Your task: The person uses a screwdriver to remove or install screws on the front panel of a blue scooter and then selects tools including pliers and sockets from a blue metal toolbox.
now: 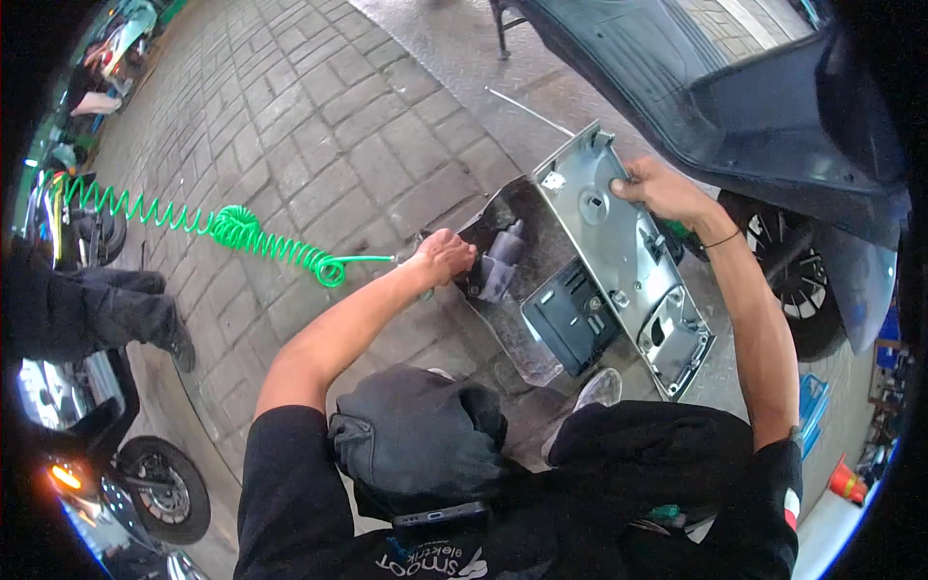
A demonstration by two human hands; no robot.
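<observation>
My right hand (657, 190) grips the edge of a silver plastic panel (619, 266), held tilted beside a dark dusty molded housing (507, 338). My left hand (445, 253) is closed near the housing's left edge, around what looks like an air blow gun, mostly hidden by my fingers, at the end of a green coiled hose (290, 254). A dark cylindrical part (503, 253) sits in the housing just right of that hand, and a black rectangular plate (561, 319) lies lower in it, partly beside the panel.
A dark scooter (744, 97) with its wheel (802, 300) stands close on the right. At left are a person's dark-clad legs (116, 309) and a parked scooter (155, 483). Another person (97, 97) is far upper left. Paving bricks (290, 106) meet a metal plate (454, 48). An orange cone (846, 478) stands lower right.
</observation>
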